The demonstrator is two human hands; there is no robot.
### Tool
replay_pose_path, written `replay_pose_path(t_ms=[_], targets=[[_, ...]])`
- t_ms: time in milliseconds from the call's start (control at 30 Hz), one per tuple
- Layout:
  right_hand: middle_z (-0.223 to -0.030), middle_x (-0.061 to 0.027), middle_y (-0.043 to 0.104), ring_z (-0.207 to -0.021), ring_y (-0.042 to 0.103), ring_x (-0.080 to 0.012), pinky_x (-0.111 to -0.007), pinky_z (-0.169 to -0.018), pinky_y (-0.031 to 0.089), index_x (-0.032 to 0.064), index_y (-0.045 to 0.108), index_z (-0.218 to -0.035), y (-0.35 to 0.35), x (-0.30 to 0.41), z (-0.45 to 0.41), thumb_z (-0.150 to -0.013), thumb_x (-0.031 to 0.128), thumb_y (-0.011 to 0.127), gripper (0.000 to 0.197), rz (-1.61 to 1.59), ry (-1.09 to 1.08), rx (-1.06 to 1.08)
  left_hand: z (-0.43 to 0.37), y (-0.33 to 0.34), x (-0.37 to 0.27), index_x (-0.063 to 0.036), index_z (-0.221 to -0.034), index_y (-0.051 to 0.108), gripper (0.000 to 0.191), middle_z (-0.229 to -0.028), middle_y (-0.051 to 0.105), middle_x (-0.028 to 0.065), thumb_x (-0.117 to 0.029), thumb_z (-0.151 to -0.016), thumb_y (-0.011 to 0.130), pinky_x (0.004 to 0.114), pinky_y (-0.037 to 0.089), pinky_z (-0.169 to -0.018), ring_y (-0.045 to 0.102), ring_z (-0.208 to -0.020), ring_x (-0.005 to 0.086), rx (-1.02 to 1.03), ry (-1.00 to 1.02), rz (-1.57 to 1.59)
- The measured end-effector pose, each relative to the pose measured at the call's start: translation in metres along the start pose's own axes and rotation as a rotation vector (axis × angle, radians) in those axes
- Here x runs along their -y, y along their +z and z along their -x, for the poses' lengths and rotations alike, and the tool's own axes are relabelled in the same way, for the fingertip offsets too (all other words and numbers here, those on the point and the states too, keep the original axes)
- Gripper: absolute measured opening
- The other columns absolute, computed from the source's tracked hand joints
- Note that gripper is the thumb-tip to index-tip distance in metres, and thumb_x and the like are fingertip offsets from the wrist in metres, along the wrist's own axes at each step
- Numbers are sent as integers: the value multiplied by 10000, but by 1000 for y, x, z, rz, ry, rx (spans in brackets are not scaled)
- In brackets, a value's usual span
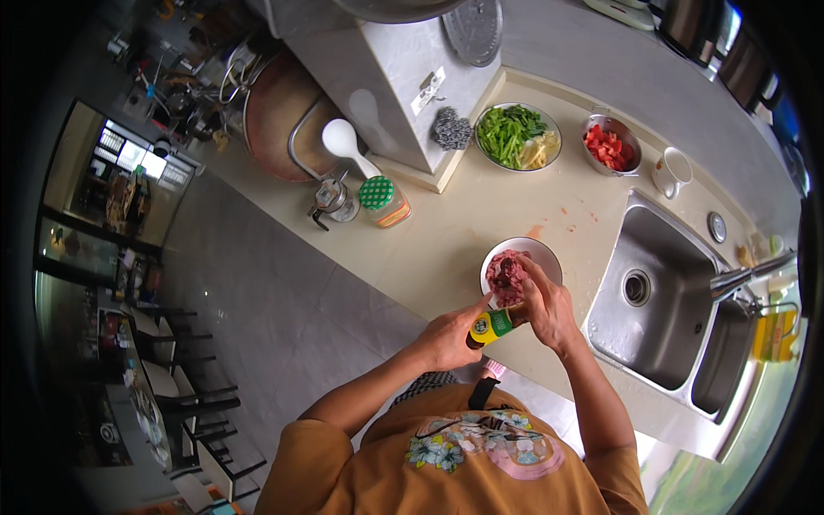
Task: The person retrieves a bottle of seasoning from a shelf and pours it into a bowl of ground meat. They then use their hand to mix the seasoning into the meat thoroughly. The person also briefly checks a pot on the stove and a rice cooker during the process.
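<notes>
My left hand (450, 338) grips the body of a dark sauce bottle (492, 326) with a yellow and green label. The bottle lies tilted, its neck end towards my right hand (548, 310). That hand closes around the neck end and hides the cap or mouth. Its fingers reach over the rim of a white bowl (552, 261), just beyond the bottle. Cut raw meat (505, 273) fills part of the bowl, with a dark brown patch on top.
A steel sink (663, 283) is at right. Behind stand a plate of chopped greens (512, 132), a metal bowl of red pieces (608, 148) and a white mug (673, 170). At left are a green-lidded jar (385, 201), a glass dispenser (337, 201) and a large wok (283, 122).
</notes>
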State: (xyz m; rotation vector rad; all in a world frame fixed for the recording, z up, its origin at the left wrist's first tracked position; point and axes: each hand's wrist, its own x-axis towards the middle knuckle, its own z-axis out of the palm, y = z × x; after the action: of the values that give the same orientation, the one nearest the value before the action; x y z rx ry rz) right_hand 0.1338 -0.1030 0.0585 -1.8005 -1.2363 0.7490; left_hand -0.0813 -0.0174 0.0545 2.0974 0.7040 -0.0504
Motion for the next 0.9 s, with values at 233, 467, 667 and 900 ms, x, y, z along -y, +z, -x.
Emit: replay_pose_path(t_ms=[233, 467, 667, 900], targets=[[-757, -174, 695, -709, 601, -379, -446, -765, 465, 34, 583, -1405, -1, 9, 7, -1044, 297, 391, 486, 134, -355, -12, -2, -17, 5, -45, -1531, 440, 894, -1179, 696, 150, -114, -699, 762, 365, 528, -943, 671, -1015, 234, 243, 162, 324], [-681, -131, 682, -626, 653, -321, -422, -718, 481, -8, 621, -1330, 8, -21, 6, -1039, 264, 370, 470, 225, -478, -71, -6, 2, -4, -16, -1521, 424, 914, -1117, 703, 169, -133, -699, 805, 394, 535, -927, 691, -1010, 290, 102, 110, 110], [-751, -169, 714, -686, 698, -386, -473, -684, 545, 27, 619, -1340, 9, 5, 6, -1073, 296, 313, 488, 367, -32, -41, -11, 40, 3, 34, -1597, 222, 1099, -1075, 649, 193, -163, -706, 833, 439, 509, -873, 654, -978, 338, -449, 213, -392], [-1071, -303, 710, -847, 700, -475, -530, -799, 543, 102, 524, -1486, 9, 29, 2, -1083, 541, 272, 647, 341, 133, -28, -5, 31, 21, -28, -1636, 178, 1135, -1126, 623, 165, -128, -715, 833, 449, 495, -913, 628, -1006, 344, -592, 255, -229]])
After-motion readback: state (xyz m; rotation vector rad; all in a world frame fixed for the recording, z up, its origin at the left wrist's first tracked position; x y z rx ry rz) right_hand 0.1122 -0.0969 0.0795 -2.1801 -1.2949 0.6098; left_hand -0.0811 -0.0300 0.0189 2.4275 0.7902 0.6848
